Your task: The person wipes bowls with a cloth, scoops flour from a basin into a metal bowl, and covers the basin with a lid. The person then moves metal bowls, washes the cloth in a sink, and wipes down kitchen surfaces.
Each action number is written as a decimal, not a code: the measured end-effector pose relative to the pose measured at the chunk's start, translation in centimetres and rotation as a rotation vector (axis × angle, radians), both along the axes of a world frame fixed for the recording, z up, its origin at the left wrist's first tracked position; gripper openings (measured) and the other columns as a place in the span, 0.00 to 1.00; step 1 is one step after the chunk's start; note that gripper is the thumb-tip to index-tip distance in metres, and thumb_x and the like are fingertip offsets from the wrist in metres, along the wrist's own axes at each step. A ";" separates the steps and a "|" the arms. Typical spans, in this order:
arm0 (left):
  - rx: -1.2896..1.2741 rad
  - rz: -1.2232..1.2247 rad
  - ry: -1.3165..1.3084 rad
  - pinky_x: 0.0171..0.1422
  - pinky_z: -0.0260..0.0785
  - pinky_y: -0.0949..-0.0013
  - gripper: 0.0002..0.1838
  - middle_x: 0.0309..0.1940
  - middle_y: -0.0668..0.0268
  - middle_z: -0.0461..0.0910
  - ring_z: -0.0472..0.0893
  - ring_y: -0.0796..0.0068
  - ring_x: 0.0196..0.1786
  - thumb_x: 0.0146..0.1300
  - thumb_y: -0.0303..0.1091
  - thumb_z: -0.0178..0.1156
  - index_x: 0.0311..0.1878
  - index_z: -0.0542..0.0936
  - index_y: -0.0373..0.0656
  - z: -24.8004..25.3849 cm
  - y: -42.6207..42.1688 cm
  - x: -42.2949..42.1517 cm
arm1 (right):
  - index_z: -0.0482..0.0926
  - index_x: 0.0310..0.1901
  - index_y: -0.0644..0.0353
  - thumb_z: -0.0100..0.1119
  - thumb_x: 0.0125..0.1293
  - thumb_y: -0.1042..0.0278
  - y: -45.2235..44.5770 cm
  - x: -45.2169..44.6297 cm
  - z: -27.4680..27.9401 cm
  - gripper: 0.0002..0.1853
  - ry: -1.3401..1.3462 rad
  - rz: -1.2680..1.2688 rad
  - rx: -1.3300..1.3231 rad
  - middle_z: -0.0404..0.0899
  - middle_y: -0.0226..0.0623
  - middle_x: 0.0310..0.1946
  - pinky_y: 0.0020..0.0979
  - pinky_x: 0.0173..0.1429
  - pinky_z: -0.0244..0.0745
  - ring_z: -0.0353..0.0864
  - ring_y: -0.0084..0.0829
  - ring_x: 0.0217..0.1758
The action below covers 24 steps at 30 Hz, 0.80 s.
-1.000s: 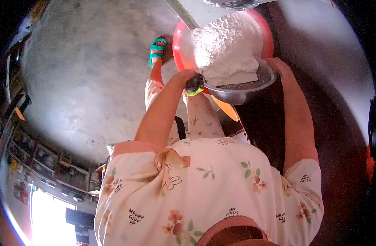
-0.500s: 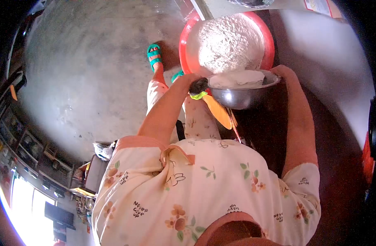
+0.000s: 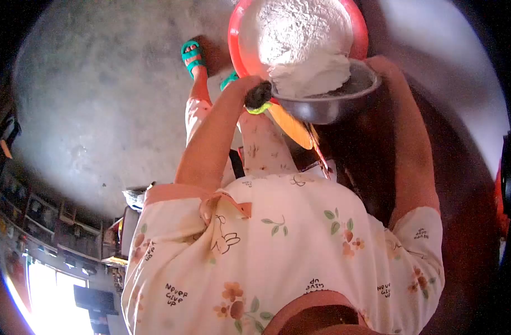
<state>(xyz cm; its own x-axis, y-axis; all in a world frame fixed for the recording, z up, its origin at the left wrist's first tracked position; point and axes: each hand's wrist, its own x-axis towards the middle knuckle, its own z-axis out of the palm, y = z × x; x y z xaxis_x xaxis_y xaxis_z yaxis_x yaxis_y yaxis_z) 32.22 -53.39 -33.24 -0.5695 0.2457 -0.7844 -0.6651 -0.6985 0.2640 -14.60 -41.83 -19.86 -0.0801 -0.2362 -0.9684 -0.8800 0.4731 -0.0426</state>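
Metal bowl (image 3: 329,109): round, grey, raised at near edge of red basin (image 3: 360,34), tipped toward it. White powder (image 3: 311,78) in bowl: clumped, lying across far rim; bowl's inner wall partly bare at right. Basin: wide, round, heaped with brightly lit white powder.

The bowl (image 3: 336,110) sits between my left hand (image 3: 250,84) and my right hand (image 3: 382,66), on my side of the basin (image 3: 360,28); flour (image 3: 305,36) lies in both. A slipper (image 3: 191,54) rests on the floor (image 3: 110,95), left of the basin.

Left arm (image 3: 211,134), right arm (image 3: 414,139) stretched forward; left hand (image 3: 247,84), right hand (image 3: 382,66) curled in grip, well apart
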 end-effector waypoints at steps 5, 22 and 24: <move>-0.182 -0.150 0.075 0.27 0.70 0.66 0.09 0.21 0.66 0.78 0.77 0.74 0.23 0.58 0.37 0.54 0.28 0.80 0.44 3.0 -2.1 -0.7 | 0.80 0.48 0.54 0.51 0.62 0.54 -3.4 3.0 5.4 0.18 -0.079 0.061 0.020 0.81 0.43 0.47 0.38 0.54 0.74 0.81 0.40 0.49; -0.388 -0.459 0.198 0.35 0.72 0.62 0.09 0.33 0.64 0.83 0.81 0.67 0.32 0.55 0.40 0.57 0.35 0.82 0.51 2.4 0.1 -0.3 | 0.82 0.42 0.54 0.52 0.60 0.58 -2.7 4.5 7.6 0.14 0.054 0.124 -0.010 0.83 0.38 0.38 0.36 0.47 0.76 0.83 0.33 0.41; -0.109 -0.174 0.055 0.35 0.72 0.63 0.09 0.32 0.64 0.83 0.81 0.68 0.31 0.54 0.40 0.58 0.35 0.82 0.50 2.3 0.4 -0.4 | 0.83 0.40 0.54 0.54 0.59 0.60 -6.6 7.0 11.9 0.13 -0.018 0.110 -0.114 0.83 0.38 0.38 0.36 0.46 0.76 0.83 0.34 0.40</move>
